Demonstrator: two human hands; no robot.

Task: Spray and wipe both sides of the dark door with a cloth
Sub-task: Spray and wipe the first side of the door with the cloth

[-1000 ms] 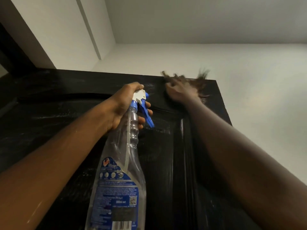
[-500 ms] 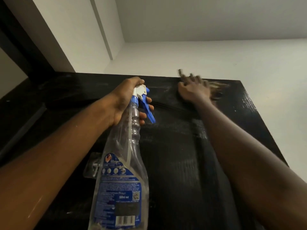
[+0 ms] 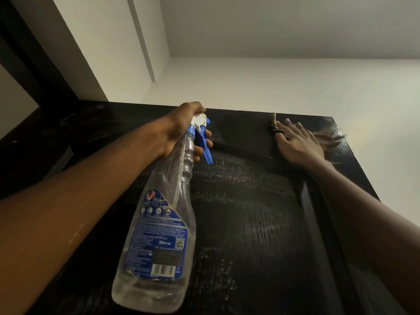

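The dark door [image 3: 256,223] fills the lower view, its face streaked with wet spray marks. My left hand [image 3: 184,130] grips the neck of a clear spray bottle [image 3: 159,223] with a blue label and blue trigger, nozzle near the door's top rail. My right hand [image 3: 297,142] lies flat with fingers spread on the upper right of the door, pressing a brownish cloth [image 3: 327,139] against it. Most of the cloth is hidden under the palm; only its edges show.
White wall [image 3: 272,87] and ceiling [image 3: 272,23] rise above the door's top edge. A dark door frame [image 3: 29,71] runs up at the left. The door's right edge [image 3: 354,155] stands against the white wall.
The view has tilted up and shifted. My right hand with the cloth has slid along the top of the door. My left hand keeps the bottle in the same grip.
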